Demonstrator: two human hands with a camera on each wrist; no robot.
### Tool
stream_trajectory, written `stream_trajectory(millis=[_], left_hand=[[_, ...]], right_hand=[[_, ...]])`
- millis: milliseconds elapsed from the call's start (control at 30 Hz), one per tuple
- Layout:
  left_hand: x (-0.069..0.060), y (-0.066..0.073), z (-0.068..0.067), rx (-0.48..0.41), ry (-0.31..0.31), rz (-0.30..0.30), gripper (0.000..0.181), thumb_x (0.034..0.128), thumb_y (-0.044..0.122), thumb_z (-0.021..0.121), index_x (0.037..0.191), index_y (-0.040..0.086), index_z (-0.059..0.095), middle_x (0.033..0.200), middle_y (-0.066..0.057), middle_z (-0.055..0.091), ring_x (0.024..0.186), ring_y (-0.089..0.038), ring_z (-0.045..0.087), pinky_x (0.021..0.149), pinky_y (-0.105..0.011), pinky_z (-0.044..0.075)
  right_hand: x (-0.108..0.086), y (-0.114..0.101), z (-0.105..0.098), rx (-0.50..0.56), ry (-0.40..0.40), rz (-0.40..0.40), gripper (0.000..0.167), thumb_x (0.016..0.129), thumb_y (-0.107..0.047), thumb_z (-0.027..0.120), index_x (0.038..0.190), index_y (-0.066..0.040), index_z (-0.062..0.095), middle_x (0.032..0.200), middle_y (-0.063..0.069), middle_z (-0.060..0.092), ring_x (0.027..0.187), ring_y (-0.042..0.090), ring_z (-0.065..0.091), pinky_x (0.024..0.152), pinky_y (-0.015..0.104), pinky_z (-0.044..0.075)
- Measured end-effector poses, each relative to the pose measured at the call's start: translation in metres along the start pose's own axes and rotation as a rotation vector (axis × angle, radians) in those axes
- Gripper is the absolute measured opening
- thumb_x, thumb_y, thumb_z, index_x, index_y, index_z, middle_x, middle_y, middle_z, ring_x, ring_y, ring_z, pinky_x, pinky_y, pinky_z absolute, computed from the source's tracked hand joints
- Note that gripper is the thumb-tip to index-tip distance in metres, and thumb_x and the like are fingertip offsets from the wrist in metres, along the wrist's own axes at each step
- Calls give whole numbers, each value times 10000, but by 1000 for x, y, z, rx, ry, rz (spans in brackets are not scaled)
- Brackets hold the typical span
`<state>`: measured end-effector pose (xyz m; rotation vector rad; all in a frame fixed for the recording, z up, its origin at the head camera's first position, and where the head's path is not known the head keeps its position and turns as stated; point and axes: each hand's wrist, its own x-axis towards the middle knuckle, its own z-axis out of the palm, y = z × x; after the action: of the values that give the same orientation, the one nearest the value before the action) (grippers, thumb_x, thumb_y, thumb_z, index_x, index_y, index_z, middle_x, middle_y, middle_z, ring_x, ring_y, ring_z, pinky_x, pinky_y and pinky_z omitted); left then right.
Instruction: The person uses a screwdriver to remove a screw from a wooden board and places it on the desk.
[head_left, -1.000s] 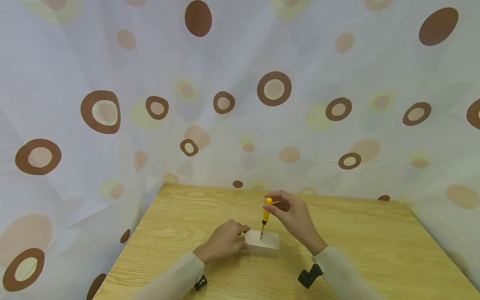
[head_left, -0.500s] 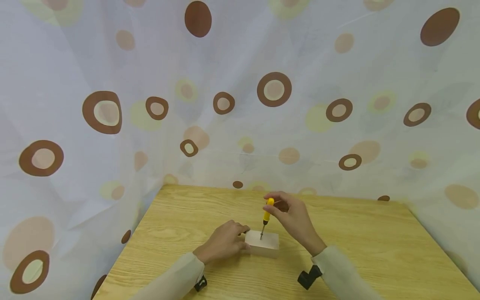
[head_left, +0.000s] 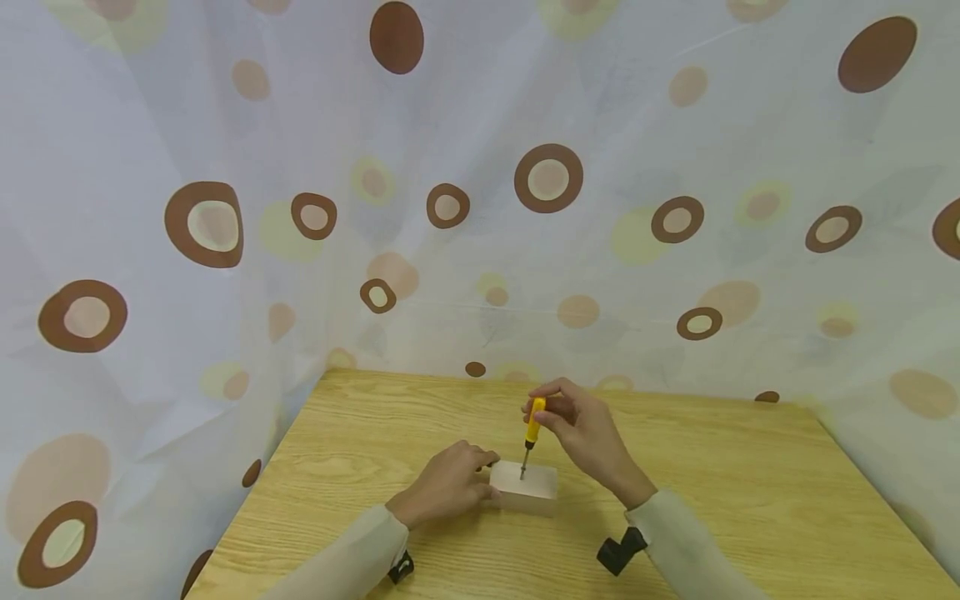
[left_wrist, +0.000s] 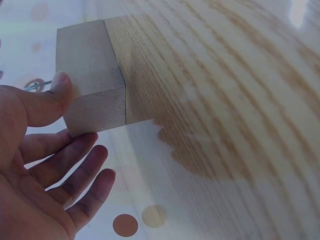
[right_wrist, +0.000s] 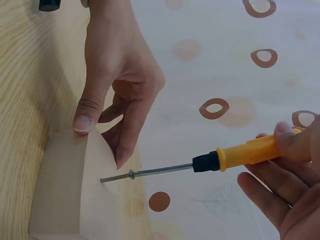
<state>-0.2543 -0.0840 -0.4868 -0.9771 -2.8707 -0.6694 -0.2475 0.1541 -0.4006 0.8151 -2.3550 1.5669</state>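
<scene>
Right-hand fingers have shifted slightly around the yellow handle since half a second ago, while the block and left hand look unmoved. Right hand (head_left: 588, 433) pinches the screwdriver (right_wrist: 245, 152) near the top of its handle; the tool leans slightly, top toward the right. Its tip meets the head of a screw (right_wrist: 116, 177), which stands in the block's upper face with much of its thread showing. Left hand (head_left: 442, 483) grips the left end of the pale block (head_left: 542, 481), thumb on the near side, fingertips on the far side. The block lies flat on the wood-grain table (head_left: 360, 458), between both hands. Behind hangs a pale cloth (head_left: 480, 100) patterned with brown rings and dots.
</scene>
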Motion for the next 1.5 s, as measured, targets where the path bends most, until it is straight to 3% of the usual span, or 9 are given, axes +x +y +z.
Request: stream_trajectory(millis=[133, 233, 367, 500, 733, 967, 1267, 1500], left_hand=[[0, -1, 0, -2, 4, 12, 500, 895, 355, 811, 1300, 79, 712, 1197, -10, 735, 937, -97, 604, 775, -269, 527], [-1, -1, 1, -3, 3, 15, 500, 900, 358, 805, 1304, 79, 709, 1204, -8, 733, 936, -93, 597, 774, -264, 523], [-2, -1, 0, -1, 0, 12, 500, 907, 365, 796, 1309, 81, 706, 1211, -7, 730, 946, -97, 599, 780, -267, 525], [-2, -1, 0, -4, 0, 10, 496, 910, 365, 794, 1307, 81, 707, 1209, -10, 730, 948, -101, 602, 780, -270, 527], [-3, 0, 1, -14, -3, -5, 517, 905, 370, 798, 1317, 74, 701, 1215, -7, 727, 939, -86, 589, 765, -254, 518], [-3, 0, 0, -5, -4, -11, 517, 905, 375, 798, 1318, 82, 701, 1209, -6, 729, 931, -79, 588, 758, -245, 515], [-3, 0, 1, 4, -3, 12, 514, 906, 378, 795, 1315, 80, 702, 1218, -13, 727, 949, -98, 605, 767, -260, 527], [-2, -1, 0, 1, -5, -3, 521, 906, 368, 799, 1323, 74, 695, 1218, -23, 728, 926, -81, 587, 753, -248, 516]], right_hand=[[-2, 2, 2, -96, 72, 4, 256, 958, -147, 740, 1197, -223, 691, 1075, 4, 735, 935, 148, 726, 829, 292, 586], [-3, 3, 1, -133, 115, 2, 253, 936, -128, 759, 1168, -219, 715, 1028, -21, 732, 891, 134, 719, 795, 285, 585], [-2, 2, -2, -104, 87, -9, 239, 941, -80, 743, 1153, -188, 727, 1034, 4, 745, 894, 148, 722, 796, 286, 587], [-1, 5, -1, -75, 67, 14, 238, 950, -148, 751, 1181, -192, 721, 1037, 5, 743, 907, 154, 718, 812, 285, 585], [-5, 7, 4, -75, 166, 30, 275, 892, -180, 818, 1148, -189, 717, 973, -32, 732, 861, 128, 718, 800, 285, 590], [-3, 5, 3, -24, 88, 8, 266, 944, -120, 748, 1199, -190, 715, 1048, -4, 755, 926, 146, 734, 814, 296, 590], [-5, 4, 4, -142, 155, 24, 261, 901, -205, 812, 1150, -205, 733, 950, -51, 739, 836, 98, 713, 786, 276, 588], [-2, 1, -2, -2, 8, -15, 280, 961, -85, 721, 1222, -184, 705, 1111, 14, 754, 1011, 173, 725, 862, 308, 585]])
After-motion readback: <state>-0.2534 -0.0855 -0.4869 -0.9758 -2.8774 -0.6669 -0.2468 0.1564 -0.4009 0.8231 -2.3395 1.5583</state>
